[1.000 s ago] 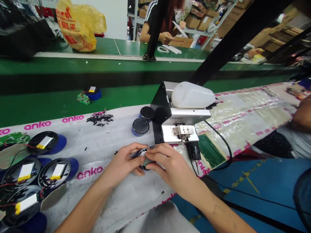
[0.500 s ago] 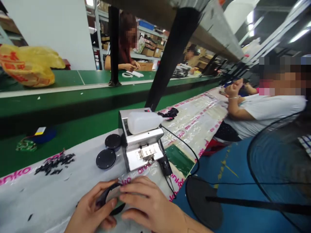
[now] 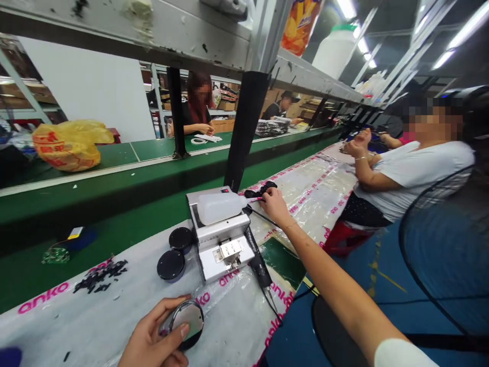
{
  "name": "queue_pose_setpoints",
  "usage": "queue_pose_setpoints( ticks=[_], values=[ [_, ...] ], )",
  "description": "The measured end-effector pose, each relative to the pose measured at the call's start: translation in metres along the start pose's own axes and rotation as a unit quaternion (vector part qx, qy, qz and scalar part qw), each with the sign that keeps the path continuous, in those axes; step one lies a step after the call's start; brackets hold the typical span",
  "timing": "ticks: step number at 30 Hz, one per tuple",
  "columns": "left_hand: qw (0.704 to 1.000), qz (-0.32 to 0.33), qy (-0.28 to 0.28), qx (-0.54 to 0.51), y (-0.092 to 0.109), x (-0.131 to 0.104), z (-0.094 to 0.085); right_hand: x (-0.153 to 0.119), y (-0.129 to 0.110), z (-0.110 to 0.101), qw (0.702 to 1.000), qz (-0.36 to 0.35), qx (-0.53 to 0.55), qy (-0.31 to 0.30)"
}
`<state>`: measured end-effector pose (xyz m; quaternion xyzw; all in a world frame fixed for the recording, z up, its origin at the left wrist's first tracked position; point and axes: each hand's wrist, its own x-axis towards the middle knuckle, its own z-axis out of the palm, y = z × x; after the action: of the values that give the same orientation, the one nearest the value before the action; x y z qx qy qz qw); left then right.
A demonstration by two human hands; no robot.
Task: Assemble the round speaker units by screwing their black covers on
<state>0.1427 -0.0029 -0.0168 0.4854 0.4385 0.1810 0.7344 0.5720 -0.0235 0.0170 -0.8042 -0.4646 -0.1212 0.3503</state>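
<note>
My left hand (image 3: 160,336) is closed around a round black housing with a grey, shiny disc face (image 3: 187,321), my thumb lying across the face. Further off, my right hand (image 3: 275,206) reaches into a pile of black parts (image 3: 263,189), fingers curled together; what they pinch is hidden. Right by those fingers is the nozzle of a white squeeze bottle (image 3: 221,206), which lies on top of a metal bench machine (image 3: 225,250). Beside the machine stand two round black-topped pieces (image 3: 171,265). A black electric screwdriver (image 3: 260,262) rests against its right side.
Small black strips (image 3: 101,275) lie scattered on the plastic-covered bench (image 3: 76,326). A dark post (image 3: 244,132) rises behind the machine under a shelf. A fan (image 3: 443,255) stands at right, near a co-worker in a white shirt (image 3: 428,168). Other people sit across the green bench.
My right hand has left the round housing and stretched forward to the black pile. My left hand keeps the housing, its face now more exposed. The view has tilted up.
</note>
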Motion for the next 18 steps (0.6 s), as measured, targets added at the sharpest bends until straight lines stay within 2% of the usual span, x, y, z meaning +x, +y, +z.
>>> queue_pose_setpoints(
  ticks=[3,7,9,11,12,13,14,16,18],
  values=[
    [1.000,-0.010,-0.016,-0.014,0.005,-0.002,0.000,-0.018,-0.013,-0.012,0.998,-0.011,0.063,-0.008],
    [0.998,-0.020,-0.047,-0.043,0.013,-0.004,-0.001,-0.072,-0.046,-0.054,0.980,-0.023,0.193,-0.046],
    [0.997,-0.027,-0.062,-0.048,0.014,-0.005,-0.003,-0.108,-0.071,-0.077,0.966,-0.031,0.244,-0.086],
    [0.996,-0.029,-0.075,-0.044,0.015,-0.005,-0.004,-0.142,-0.103,-0.093,0.937,-0.056,0.305,-0.164],
    [0.996,-0.026,-0.079,-0.042,0.015,-0.006,-0.005,-0.157,-0.119,-0.096,0.918,-0.076,0.314,-0.228],
    [0.996,-0.023,-0.082,-0.039,0.014,-0.006,-0.005,-0.169,-0.135,-0.095,0.900,-0.116,0.292,-0.301],
    [0.996,-0.021,-0.084,-0.036,0.014,-0.006,-0.006,-0.178,-0.150,-0.090,0.893,-0.141,0.249,-0.348],
    [0.996,-0.021,-0.087,-0.032,0.013,-0.006,-0.006,-0.190,-0.172,-0.074,0.898,-0.165,0.139,-0.385],
    [0.995,-0.020,-0.091,-0.029,0.013,-0.006,-0.007,-0.196,-0.184,-0.055,0.910,-0.174,0.061,-0.370]
  ],
)
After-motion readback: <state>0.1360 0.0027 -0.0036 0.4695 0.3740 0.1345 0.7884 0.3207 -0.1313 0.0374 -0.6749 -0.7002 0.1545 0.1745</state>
